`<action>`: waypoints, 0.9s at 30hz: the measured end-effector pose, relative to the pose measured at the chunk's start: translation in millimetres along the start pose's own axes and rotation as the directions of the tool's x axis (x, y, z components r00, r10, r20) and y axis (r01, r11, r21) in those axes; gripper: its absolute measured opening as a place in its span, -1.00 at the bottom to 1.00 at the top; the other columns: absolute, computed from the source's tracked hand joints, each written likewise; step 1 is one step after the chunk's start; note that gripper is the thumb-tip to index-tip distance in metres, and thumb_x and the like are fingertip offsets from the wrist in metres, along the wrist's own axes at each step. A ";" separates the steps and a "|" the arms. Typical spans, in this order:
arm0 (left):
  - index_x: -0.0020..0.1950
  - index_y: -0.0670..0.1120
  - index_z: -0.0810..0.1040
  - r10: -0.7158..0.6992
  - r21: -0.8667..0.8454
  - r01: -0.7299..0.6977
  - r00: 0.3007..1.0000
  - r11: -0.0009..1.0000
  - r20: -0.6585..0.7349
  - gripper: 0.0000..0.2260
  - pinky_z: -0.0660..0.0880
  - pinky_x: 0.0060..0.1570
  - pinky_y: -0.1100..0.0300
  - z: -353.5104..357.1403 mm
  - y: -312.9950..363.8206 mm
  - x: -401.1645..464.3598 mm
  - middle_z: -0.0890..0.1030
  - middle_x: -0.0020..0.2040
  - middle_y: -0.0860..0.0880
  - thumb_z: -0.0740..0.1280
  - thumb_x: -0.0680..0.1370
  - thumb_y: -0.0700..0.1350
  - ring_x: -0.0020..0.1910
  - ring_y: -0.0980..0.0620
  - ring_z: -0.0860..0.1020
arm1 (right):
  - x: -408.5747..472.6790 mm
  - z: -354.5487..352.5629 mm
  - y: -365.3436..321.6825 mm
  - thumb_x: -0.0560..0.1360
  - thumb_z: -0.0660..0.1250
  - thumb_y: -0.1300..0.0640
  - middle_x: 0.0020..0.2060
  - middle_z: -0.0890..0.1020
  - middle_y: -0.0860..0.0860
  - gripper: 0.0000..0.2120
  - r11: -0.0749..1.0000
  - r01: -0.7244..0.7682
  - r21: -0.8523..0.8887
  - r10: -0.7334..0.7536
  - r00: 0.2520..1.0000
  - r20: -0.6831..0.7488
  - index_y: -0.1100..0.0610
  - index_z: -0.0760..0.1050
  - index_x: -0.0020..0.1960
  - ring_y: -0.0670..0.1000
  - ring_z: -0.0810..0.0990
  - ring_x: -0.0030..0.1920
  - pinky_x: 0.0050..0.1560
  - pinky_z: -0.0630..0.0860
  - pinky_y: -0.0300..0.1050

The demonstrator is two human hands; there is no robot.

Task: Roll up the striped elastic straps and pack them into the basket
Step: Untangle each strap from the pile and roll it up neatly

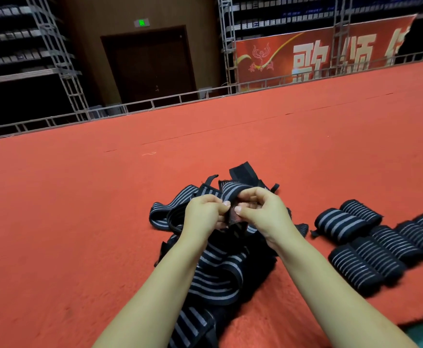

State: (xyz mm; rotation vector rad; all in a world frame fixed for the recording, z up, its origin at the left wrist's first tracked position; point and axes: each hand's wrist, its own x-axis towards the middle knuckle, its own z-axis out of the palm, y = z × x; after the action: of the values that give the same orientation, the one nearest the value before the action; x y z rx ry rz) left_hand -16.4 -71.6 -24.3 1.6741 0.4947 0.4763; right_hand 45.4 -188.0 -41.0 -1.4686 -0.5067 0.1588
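Now both hands, the left hand and right hand, pinch one end of a striped strap between their fingers, above the loose strap pile on the red carpet, rolled straps lying rightward.

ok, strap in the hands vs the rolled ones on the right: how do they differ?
The strap in the hands is mostly unrolled, its end pinched between the left hand and right hand; the rolled straps are tight cylinders. The held strap is lifted above the loose pile; the rolls lie untouched on the red carpet. The rolls sit side by side in rows; the held one trails into the tangle. Both are black with grey stripes.
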 end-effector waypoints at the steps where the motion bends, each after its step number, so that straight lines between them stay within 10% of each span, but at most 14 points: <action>1: -0.27 -0.21 0.49 -0.022 -0.017 0.022 1.000 1.000 -0.013 -0.82 0.51 -0.45 0.24 -0.5 1.3 0.7 0.54 -0.44 -0.06 0.33 0.53 -0.36 -0.53 0.06 0.54 | 0.2 -2.3 3.4 0.40 0.38 0.46 -0.18 0.62 -0.02 -0.67 0.999 0.012 -0.047 -0.013 1.000 -0.002 0.01 0.54 -0.15 -0.07 0.60 -0.15 0.00 0.60 -0.09; 13: 0.05 -0.22 0.43 0.074 -0.126 -0.119 0.945 0.985 -0.317 -0.81 0.63 -0.22 0.02 -55.0 50.0 43.0 0.55 0.14 -0.27 0.13 0.68 -0.11 0.07 -0.18 0.61 | 10.5 -67.9 56.6 0.41 0.30 0.40 -0.04 0.62 0.08 -0.76 0.744 -0.210 -0.634 0.061 0.967 -0.249 0.06 0.52 -0.17 0.10 0.58 0.01 -0.08 0.40 -0.17; 16: 0.24 -0.32 0.39 0.126 -0.120 -0.164 0.954 0.979 -0.271 -0.71 0.63 -0.34 0.13 -54.2 79.1 43.6 0.55 0.17 -0.31 0.09 0.70 -0.12 0.07 -0.18 0.62 | 16.3 -53.5 44.9 0.47 0.33 0.25 0.14 0.55 0.04 -0.78 0.628 -0.109 -0.771 -0.056 0.981 -0.184 0.05 0.56 0.08 0.16 0.47 0.22 0.14 0.39 -0.02; 19: 0.28 -0.37 0.36 0.216 -0.154 -0.256 0.947 0.954 -0.237 -0.70 0.61 -0.37 0.16 -52.4 113.4 39.5 0.59 0.10 -0.30 0.07 0.70 -0.15 -0.05 -0.13 0.65 | 23.0 -22.7 17.7 0.46 0.42 -0.04 0.30 0.45 0.00 -0.50 0.778 0.120 -0.617 -0.145 0.989 0.010 0.04 0.40 0.35 0.07 0.38 0.35 0.31 0.33 0.00; 24: 0.10 -0.31 0.46 0.316 -0.206 -0.370 0.914 0.906 -0.255 -0.75 0.63 -0.34 0.12 -64.7 155.7 24.7 0.61 -0.04 -0.21 0.05 0.70 -0.20 -0.16 -0.07 0.65 | 49.4 10.3 20.7 0.35 0.49 -0.15 0.48 0.27 -0.01 -0.08 0.709 0.129 -0.693 0.044 0.973 0.226 -0.02 0.07 0.54 0.06 0.26 0.46 0.42 0.27 0.07; 27: -0.10 -0.20 0.45 0.327 -0.234 -0.411 0.887 0.881 -0.325 -0.73 0.64 -0.30 0.12 -82.9 163.0 15.0 0.60 -0.16 -0.14 0.04 0.70 -0.22 -0.24 -0.02 0.64 | 52.9 10.7 44.9 0.39 0.47 -0.05 0.33 0.48 0.02 -0.23 0.681 0.013 -0.733 0.213 0.953 0.214 -0.01 0.19 0.50 0.07 0.46 0.33 0.28 0.41 -0.05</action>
State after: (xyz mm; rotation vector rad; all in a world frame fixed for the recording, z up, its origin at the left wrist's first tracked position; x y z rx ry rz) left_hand -41.7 -19.5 149.8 1.4138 0.2778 1.0320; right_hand 96.8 -151.8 -72.3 -2.2930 -0.7785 0.2804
